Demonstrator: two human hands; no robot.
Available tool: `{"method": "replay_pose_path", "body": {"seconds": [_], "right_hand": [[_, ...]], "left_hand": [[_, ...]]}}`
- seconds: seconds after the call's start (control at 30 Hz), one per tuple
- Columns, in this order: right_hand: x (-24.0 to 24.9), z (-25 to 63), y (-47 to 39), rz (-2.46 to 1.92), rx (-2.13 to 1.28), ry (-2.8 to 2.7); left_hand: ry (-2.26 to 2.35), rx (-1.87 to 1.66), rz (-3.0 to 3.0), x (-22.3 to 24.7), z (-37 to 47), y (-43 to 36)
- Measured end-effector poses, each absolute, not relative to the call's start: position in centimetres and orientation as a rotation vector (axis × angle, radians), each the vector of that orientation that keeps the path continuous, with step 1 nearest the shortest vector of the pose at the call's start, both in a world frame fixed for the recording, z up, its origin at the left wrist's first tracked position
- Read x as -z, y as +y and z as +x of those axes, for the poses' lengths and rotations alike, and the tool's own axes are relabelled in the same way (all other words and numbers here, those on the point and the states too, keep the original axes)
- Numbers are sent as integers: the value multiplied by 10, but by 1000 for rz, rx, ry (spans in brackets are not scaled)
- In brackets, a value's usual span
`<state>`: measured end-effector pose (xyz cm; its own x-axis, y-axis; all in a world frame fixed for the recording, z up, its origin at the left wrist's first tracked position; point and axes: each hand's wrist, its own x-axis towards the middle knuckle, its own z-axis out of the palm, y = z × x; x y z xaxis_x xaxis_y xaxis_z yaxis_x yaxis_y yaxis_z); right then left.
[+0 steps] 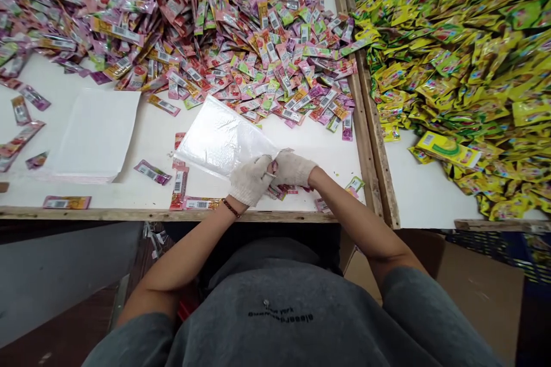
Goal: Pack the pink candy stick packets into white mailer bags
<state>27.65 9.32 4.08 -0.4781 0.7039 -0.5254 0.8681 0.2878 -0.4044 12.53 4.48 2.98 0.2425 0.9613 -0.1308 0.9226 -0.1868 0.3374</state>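
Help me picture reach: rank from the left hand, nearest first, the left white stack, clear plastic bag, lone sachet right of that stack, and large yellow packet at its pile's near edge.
From the left hand:
1. Clear plastic bag, against the hand.
2. Lone sachet, left.
3. White stack, farther left.
4. Large yellow packet, right, across the wooden divider.

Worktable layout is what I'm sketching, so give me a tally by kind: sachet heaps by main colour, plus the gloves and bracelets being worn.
Mostly pink heap: 1
Mostly yellow heap: 1
Gloves worn, left glove and right glove: 2
Bracelet, on the left wrist: 1
Total: 5
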Motion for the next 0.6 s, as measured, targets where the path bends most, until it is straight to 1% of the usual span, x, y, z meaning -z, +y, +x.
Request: {"method": "replay_pose_path", "body": {"seconds": [0.1,0.2,0.27,0.3,0.37,0.5,0.53,0.6], "right_hand": [[-34,281,93,1520,1168,2310],[-30,276,92,1490,1129,2335],[-28,271,95,1435,1073,2336],[-27,272,97,1419,1096,2336],[-26,279,100,1417,1304,2343],[-23,311,88,1420,1990,2364],[-22,320,81,1455,2118,2359],[-20,332,62,1618,2253,2273]], "left_hand": [[1676,-252,2111,-30,124,50],[1646,-298,2112,-37,129,55],[1656,-273,2137,-39,134,58],[1665,-238,2144,-39,135,58],[1692,-139,2144,-36,137,58],[1760,-3,2158,-25,137,54],[1765,5,2168,-23,137,52],[1765,9,2181,-22,138,52]]}}
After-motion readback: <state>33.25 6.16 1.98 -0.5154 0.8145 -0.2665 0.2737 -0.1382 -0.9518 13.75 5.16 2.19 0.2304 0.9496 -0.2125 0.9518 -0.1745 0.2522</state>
